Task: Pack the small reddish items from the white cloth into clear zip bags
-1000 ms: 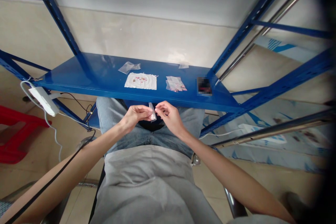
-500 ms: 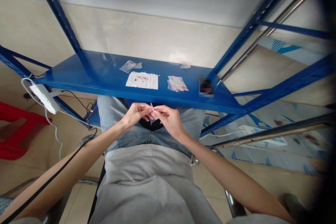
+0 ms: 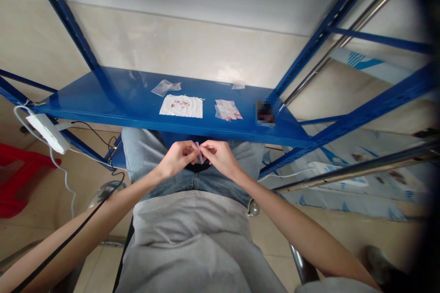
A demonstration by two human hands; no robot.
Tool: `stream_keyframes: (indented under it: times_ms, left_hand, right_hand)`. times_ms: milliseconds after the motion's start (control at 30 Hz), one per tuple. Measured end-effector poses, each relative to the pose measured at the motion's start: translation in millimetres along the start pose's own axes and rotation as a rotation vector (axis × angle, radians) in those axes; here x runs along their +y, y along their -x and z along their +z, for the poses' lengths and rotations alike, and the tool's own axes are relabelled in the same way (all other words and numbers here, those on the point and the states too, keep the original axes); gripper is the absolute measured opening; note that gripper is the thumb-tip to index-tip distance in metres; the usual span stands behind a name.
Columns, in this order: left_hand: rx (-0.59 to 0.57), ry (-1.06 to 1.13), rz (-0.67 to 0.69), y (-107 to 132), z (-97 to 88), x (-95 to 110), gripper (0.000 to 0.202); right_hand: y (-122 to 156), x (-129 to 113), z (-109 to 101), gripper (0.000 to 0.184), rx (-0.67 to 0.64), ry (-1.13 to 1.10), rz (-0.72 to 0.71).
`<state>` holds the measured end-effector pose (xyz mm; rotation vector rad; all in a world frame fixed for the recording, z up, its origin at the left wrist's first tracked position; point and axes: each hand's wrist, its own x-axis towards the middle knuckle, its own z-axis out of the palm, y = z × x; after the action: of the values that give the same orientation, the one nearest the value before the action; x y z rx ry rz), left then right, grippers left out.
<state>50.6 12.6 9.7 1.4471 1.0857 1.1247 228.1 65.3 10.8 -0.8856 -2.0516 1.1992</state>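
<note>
Over my lap, just in front of the shelf edge, a small clear plastic bag (image 3: 199, 153) is pinched between my two hands. My left hand (image 3: 181, 155) grips its left side with thumb and curled fingers. From the other side, my right hand (image 3: 219, 154) pinches it near the top; the fingers hide much of it. Beyond them on the blue shelf (image 3: 127, 100) lies a white cloth pouch (image 3: 188, 111) with several small pinkish pieces (image 3: 180, 104) on it. To its right are clear bags (image 3: 227, 109) with small pink pieces inside.
Clear bags (image 3: 165, 87) lie behind the pouch, and another (image 3: 238, 85) sits by the wall. A blurred-out dark item (image 3: 265, 113) is at the shelf's right. A white power strip (image 3: 48, 132) hangs at the left post, near a red stool (image 3: 20, 178).
My hands have shifted slightly at the bag, and less of it stands up above the fingertips. The view has moved a little, so the shelf items appear farther left.
</note>
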Motion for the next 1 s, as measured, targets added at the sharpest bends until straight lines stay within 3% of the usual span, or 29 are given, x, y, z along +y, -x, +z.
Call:
stream_keyframes:
  times_ms: [267,500,767,867,1000]
  left_hand:
    - [0.043,-0.03,0.016,7.3,8.0,-6.4,0.027]
    - [0.137,-0.2,0.013,9.7,11.5,-12.3,0.014]
    - [0.176,-0.196,-0.014,10.0,11.6,-12.6,0.013]
    - [0.196,-0.307,0.025,11.5,12.5,-10.9,0.011]
    - [0.22,-0.583,0.177,15.6,14.9,-7.7,0.012]
  right_hand:
    - [3.6,-8.0,-2.0,0.026,-0.052,0.038,-0.071]
    - [2.3,-4.9,1.4,0.022,-0.046,0.35,-0.155]
    - [1.8,1.2,-0.3,0.01,-0.116,0.244,-0.085]
    - [1.5,-3.0,-1.4,0.01,-0.078,0.342,-0.096]
    - [2.8,-12.5,-1.8,0.011,-0.071,0.407,-0.116]
